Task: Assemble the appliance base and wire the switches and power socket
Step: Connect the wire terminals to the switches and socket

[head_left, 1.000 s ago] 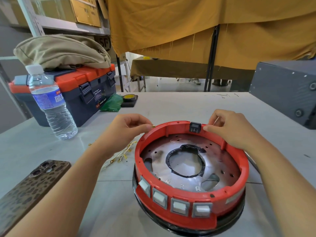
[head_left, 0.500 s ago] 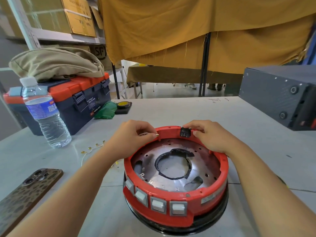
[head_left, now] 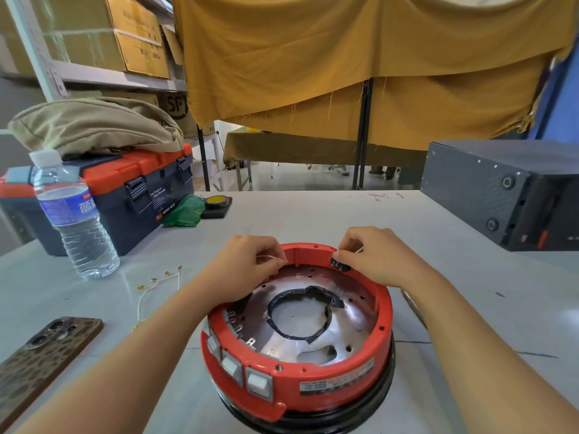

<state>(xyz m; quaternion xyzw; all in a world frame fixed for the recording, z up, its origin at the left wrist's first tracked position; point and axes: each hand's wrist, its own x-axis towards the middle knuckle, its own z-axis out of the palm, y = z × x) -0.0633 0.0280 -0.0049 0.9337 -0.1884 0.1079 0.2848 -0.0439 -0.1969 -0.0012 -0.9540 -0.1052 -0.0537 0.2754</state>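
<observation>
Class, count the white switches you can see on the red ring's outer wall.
3: on the red ring, front left wall, a left one, middle, right. More may hide round its far side.

Bright, even daylight comes from the opening beyond the tabletop's (head_left: 313, 214) far edge. Soft glare sheens its left side; shadows are faint. Wide-angle bending warps the edges; focus slightly soft.
</observation>
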